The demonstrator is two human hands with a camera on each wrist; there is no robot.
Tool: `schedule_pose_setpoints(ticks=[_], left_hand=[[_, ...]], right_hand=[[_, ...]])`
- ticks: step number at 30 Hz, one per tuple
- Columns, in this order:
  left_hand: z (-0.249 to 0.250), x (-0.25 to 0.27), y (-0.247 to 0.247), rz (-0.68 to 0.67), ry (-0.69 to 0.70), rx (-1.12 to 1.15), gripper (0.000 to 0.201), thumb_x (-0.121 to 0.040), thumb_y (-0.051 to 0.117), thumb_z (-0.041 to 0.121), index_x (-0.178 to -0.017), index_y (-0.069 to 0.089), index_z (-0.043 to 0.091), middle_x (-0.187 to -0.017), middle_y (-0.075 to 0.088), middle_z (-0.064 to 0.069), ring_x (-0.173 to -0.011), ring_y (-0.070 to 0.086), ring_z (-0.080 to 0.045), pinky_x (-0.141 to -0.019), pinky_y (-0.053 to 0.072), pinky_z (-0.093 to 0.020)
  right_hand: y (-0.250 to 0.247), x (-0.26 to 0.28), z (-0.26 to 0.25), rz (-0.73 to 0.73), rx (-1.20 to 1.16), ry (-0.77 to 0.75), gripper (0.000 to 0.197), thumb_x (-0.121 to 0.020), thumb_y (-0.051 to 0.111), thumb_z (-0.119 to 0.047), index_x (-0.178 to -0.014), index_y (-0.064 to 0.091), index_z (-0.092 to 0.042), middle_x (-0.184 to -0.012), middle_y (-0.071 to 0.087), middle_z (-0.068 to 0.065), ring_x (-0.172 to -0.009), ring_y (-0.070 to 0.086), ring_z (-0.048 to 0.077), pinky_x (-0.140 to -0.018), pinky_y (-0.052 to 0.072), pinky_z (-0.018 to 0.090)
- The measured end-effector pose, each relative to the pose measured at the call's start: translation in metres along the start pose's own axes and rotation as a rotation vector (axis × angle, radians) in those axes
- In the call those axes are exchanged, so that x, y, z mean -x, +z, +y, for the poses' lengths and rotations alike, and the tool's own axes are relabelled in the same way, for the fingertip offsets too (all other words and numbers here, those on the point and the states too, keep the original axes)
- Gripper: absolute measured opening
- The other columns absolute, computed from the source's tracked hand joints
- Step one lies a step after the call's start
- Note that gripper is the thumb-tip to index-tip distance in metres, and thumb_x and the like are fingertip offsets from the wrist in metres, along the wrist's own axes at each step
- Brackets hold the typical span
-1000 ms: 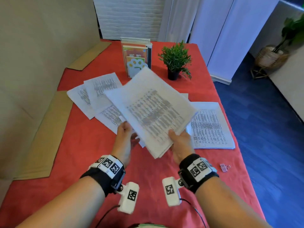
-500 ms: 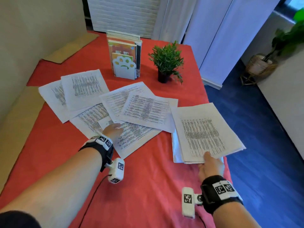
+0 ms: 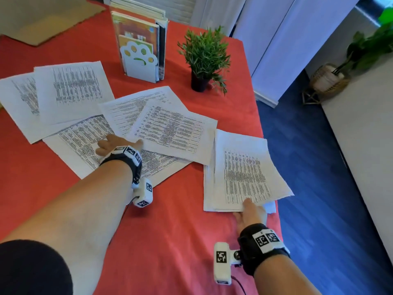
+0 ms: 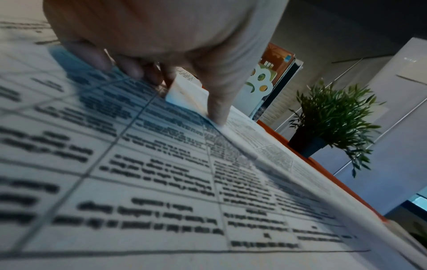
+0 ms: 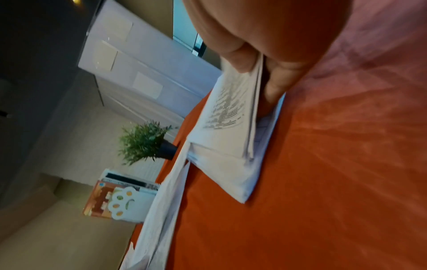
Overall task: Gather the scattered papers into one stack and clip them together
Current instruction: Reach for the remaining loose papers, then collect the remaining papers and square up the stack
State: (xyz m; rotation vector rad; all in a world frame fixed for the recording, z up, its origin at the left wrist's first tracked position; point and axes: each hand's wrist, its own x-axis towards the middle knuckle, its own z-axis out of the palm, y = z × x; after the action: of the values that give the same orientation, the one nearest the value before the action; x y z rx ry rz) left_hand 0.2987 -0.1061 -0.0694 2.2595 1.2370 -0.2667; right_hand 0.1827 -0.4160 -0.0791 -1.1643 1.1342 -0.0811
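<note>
Head view: right hand (image 3: 251,213) pinches the near edge of the gathered stack (image 3: 244,171), thumb above and fingers beneath, at the right side of the red table (image 3: 170,231); left hand (image 3: 114,144) presses fingertips and thumb onto overlapping scattered sheets (image 3: 170,128) at centre.

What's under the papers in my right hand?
A white printed sheet on the red tablecloth, edges peeking out, fingers of the right hand between them. Its middle is covered.

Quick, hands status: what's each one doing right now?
Left hand: open, fingertips and thumb pressing on the loose white printed sheets.
Right hand: closed, pinching the gathered stack of white printed papers at its near edge.
</note>
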Motion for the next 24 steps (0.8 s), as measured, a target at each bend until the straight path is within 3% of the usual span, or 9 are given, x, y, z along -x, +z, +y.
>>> schedule_pose_setpoints(ticks=[7,10,12,14,16,18,19,22,24], left_hand=[[0.001,-0.019,0.001,-0.068,0.153,0.082,0.041,-0.084,0.057,0.025,-0.117,0.054,0.002,-0.123,0.058,-0.023,-0.113,0.054,-0.041,-0.095,0.043,-0.045],[-0.015,-0.023,-0.011,-0.011,0.093,0.026,0.034,-0.085,0.052,0.026,-0.111,0.058,0.004,-0.120,0.059,-0.021,-0.112,0.054,-0.038,-0.100,0.042,-0.047],[-0.029,-0.022,-0.020,0.015,0.046,-0.083,0.032,-0.086,0.050,0.024,-0.111,0.056,0.005,-0.126,0.050,-0.022,-0.120,0.044,-0.036,-0.104,0.034,-0.045],[-0.045,-0.016,-0.028,0.039,0.004,-0.139,0.034,-0.084,0.051,0.020,-0.115,0.052,0.005,-0.127,0.041,-0.022,-0.122,0.037,-0.038,-0.105,0.032,-0.046],[-0.061,-0.012,-0.031,0.063,-0.009,-0.139,0.036,-0.082,0.051,0.019,-0.113,0.050,0.003,-0.125,0.037,-0.021,-0.121,0.036,-0.041,-0.101,0.036,-0.051],[-0.074,-0.012,-0.034,0.044,0.044,-0.118,0.030,-0.082,0.050,0.019,-0.106,0.050,0.001,-0.123,0.038,-0.021,-0.118,0.038,-0.042,-0.098,0.040,-0.050],[-0.079,-0.014,-0.034,0.033,0.070,-0.094,0.032,-0.081,0.050,0.019,-0.107,0.053,0.000,-0.123,0.041,-0.022,-0.115,0.042,-0.042,-0.095,0.043,-0.049],[-0.089,-0.013,-0.041,0.020,0.185,0.023,0.023,-0.073,0.054,0.015,-0.085,0.060,-0.004,-0.113,0.056,-0.026,-0.093,0.061,-0.042,-0.075,0.057,-0.044],[-0.092,-0.010,-0.046,0.006,0.263,0.065,0.008,-0.073,0.058,0.007,-0.075,0.059,-0.001,-0.105,0.060,-0.026,-0.080,0.063,-0.038,-0.060,0.052,-0.035]], right_hand=[[0.006,0.002,-0.004,-0.033,-0.013,-0.022,0.029,-0.090,0.046,-0.001,-0.118,0.054,0.000,-0.088,0.064,0.010,-0.070,0.063,0.021,-0.044,0.055,0.023],[0.011,0.007,-0.004,-0.076,-0.035,0.002,0.034,-0.094,0.048,-0.003,-0.128,0.046,0.004,-0.097,0.063,0.016,-0.071,0.061,0.020,-0.053,0.058,0.027],[0.017,0.006,0.000,-0.071,0.003,0.067,0.041,-0.097,0.045,-0.009,-0.136,0.038,0.003,-0.103,0.058,0.009,-0.087,0.062,0.028,-0.050,0.054,0.023],[0.020,0.007,0.006,-0.011,-0.130,0.198,0.040,-0.097,0.045,-0.013,-0.135,0.039,-0.001,-0.111,0.057,0.006,-0.110,0.059,0.032,-0.053,0.053,0.022],[0.022,0.023,0.015,0.038,-0.075,0.129,0.030,-0.090,0.049,-0.005,-0.120,0.047,-0.006,-0.104,0.057,0.012,-0.094,0.061,0.028,-0.065,0.051,0.028],[0.019,0.043,0.026,-0.013,0.105,0.112,0.008,-0.092,0.043,-0.004,-0.087,0.048,-0.008,-0.081,0.049,0.008,-0.069,0.051,0.019,-0.057,0.049,0.020],[0.019,0.050,0.036,-0.060,0.167,0.149,0.019,-0.094,0.040,-0.007,-0.076,0.044,-0.012,-0.075,0.043,0.005,-0.062,0.044,0.015,-0.048,0.046,0.019],[0.031,0.081,0.062,-0.156,0.229,0.171,0.016,-0.090,0.041,0.000,-0.085,0.052,-0.010,-0.069,0.047,0.006,-0.056,0.046,0.015,-0.045,0.040,0.024],[0.049,0.102,0.073,-0.275,0.251,0.134,0.022,-0.088,0.043,0.005,-0.099,0.055,-0.010,-0.071,0.053,0.006,-0.057,0.052,0.016,-0.052,0.042,0.026]])
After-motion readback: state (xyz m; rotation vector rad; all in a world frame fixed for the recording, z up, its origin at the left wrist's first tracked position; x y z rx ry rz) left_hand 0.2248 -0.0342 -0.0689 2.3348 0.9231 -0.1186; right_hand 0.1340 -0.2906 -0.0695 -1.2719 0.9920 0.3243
